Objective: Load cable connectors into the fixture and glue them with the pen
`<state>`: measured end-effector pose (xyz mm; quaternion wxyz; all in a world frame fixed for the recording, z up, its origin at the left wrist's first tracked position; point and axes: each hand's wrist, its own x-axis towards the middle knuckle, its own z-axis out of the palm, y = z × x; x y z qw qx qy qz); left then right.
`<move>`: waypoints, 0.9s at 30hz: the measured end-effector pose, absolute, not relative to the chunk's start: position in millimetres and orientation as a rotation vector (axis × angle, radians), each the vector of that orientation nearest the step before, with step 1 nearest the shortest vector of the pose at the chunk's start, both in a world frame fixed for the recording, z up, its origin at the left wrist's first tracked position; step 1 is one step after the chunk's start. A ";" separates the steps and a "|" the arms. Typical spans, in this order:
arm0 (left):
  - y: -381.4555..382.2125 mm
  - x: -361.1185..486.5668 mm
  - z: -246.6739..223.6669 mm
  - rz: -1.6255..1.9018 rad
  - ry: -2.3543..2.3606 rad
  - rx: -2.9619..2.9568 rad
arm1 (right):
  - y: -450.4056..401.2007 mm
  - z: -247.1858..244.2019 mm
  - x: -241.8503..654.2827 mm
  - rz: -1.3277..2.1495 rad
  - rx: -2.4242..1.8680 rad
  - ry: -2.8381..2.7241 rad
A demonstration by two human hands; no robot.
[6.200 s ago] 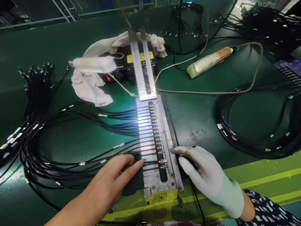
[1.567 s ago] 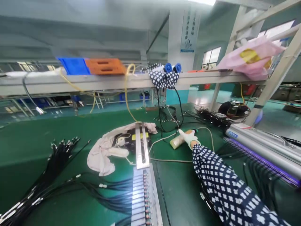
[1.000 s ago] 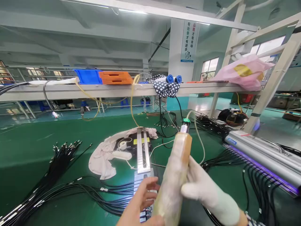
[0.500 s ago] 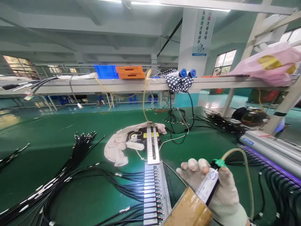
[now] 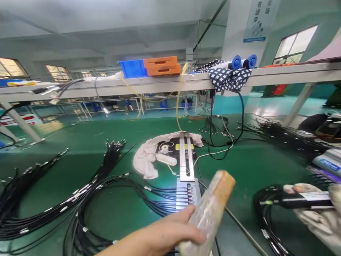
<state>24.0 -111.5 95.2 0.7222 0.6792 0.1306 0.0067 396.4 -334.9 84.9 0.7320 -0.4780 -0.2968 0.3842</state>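
My bare left hand [image 5: 170,227] grips a brown block [image 5: 213,206] wrapped in clear tape, held tilted at the lower middle. Under and behind it lies a metal fixture [image 5: 182,193], with a row of black cables [image 5: 149,199] set in its slots; the near end is hidden by my hand. My gloved right hand [image 5: 314,217], at the right edge, is closed around a black cylindrical tool [image 5: 295,201] with a white label. The tool points left, over a coil of black cable [image 5: 262,213]. A slotted metal bar [image 5: 183,156] extends from the fixture's far end.
Beyond the fixture a black box [image 5: 174,147] sits with a white cloth [image 5: 144,161] around it. Cable bundles [image 5: 87,192] spread across the green table at left, more [image 5: 287,135] at back right. A rail [image 5: 165,80] crosses behind, carrying blue and orange bins [image 5: 162,66].
My left hand has come into view, and the block has risen. My right hand has moved right with the tool, away from the block. The whole view has shifted.
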 end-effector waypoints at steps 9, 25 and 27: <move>-89.6 204.7 109.1 0.480 0.627 2.087 | -299.4 114.7 288.2 1.215 -1.247 -0.658; 3.0 70.7 24.9 0.616 0.715 2.481 | -180.1 129.0 234.7 0.433 -1.359 -0.998; 5.1 74.3 17.6 0.621 0.690 2.457 | -168.3 89.2 225.2 0.532 -1.332 -0.983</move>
